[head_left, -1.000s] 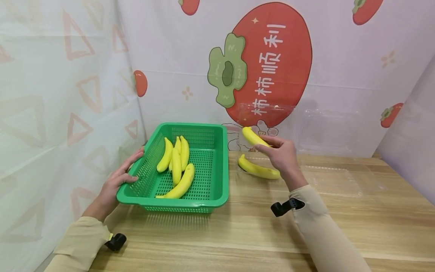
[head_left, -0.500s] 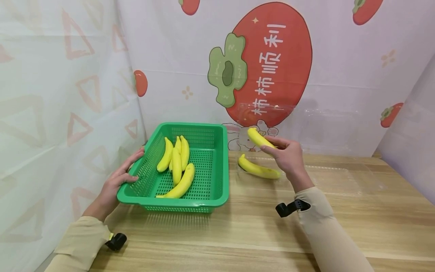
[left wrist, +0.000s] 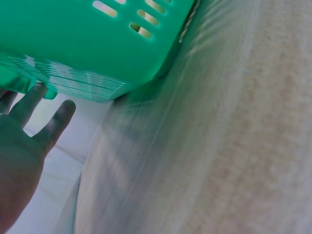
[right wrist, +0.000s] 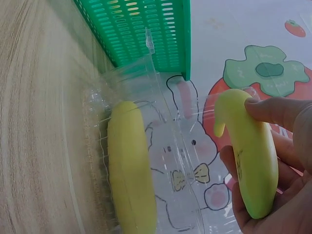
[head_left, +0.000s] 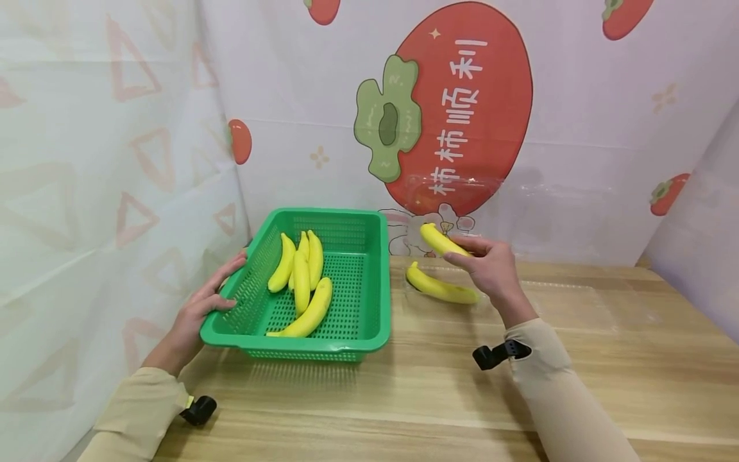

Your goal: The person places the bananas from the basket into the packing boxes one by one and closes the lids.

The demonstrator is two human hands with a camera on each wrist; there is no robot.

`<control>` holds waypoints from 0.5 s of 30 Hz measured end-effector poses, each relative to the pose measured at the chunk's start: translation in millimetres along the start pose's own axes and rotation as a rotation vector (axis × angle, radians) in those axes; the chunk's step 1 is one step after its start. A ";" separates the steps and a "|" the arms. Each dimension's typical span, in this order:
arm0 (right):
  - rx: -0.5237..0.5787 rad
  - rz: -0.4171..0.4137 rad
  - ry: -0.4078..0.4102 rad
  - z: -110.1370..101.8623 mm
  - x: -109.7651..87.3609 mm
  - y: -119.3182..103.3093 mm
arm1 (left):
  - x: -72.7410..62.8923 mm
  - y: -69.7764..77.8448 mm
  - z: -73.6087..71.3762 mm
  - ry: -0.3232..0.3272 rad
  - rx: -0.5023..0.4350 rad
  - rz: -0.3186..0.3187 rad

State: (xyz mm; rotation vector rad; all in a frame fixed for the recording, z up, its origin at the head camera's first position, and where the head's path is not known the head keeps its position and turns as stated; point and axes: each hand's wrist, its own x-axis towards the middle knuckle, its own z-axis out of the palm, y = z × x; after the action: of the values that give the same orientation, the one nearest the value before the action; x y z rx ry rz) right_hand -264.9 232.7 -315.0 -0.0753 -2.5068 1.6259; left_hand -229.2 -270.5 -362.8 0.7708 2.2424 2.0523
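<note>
A green perforated plastic basket (head_left: 300,344) stands on the left of the table with several yellow bananas (head_left: 312,311) inside. My left hand (head_left: 196,316) holds its left rim, thumb over the edge and fingers along the outside; in the left wrist view the fingers (left wrist: 58,122) reach under the rim. My right hand (head_left: 498,271) grips another banana (head_left: 440,240) between thumb and fingers, tilted with its stem end up and leftward. Below it, one banana (head_left: 441,287) lies in a clear plastic box (right wrist: 168,107), whose transparent lid (head_left: 566,218) stands raised at the back.
The wooden table (head_left: 404,404) runs to a printed cloth backdrop (head_left: 323,83) behind. Another cloth wall (head_left: 69,224) closes off the left side, near the left hand. The box's transparent edges stretch rightward from beside the basket.
My right hand has shifted slightly right and lower with its banana. The left hand, the basket and the banana in the box stay where they were.
</note>
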 end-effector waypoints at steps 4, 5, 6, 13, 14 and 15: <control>-0.015 0.004 -0.008 -0.8 0.5 0.1 | 0.1 0.4 0.3 0.004 0.007 -0.001; -0.018 0.007 -0.009 -0.8 0.8 0.0 | -0.1 0.5 0.1 0.002 0.004 -0.002; -0.025 0.009 -0.009 -0.7 1.0 0.1 | -0.3 0.5 0.0 0.001 0.003 -0.002; -0.109 -0.008 -0.033 -0.4 3.2 6.3 | -0.1 1.6 0.7 -0.005 -0.010 -0.001; -0.129 -0.012 -0.036 -0.2 3.7 7.8 | 0.0 1.8 1.0 -0.005 -0.010 0.000; -0.146 -0.015 -0.039 -0.1 4.2 9.3 | 0.2 1.9 1.2 -0.005 -0.010 -0.001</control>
State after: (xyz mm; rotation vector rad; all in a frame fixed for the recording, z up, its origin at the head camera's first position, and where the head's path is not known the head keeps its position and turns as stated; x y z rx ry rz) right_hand -269.4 237.1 -323.0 -0.0411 -2.6459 1.4501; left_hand -228.3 -269.3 -361.2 0.7734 2.2277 2.0574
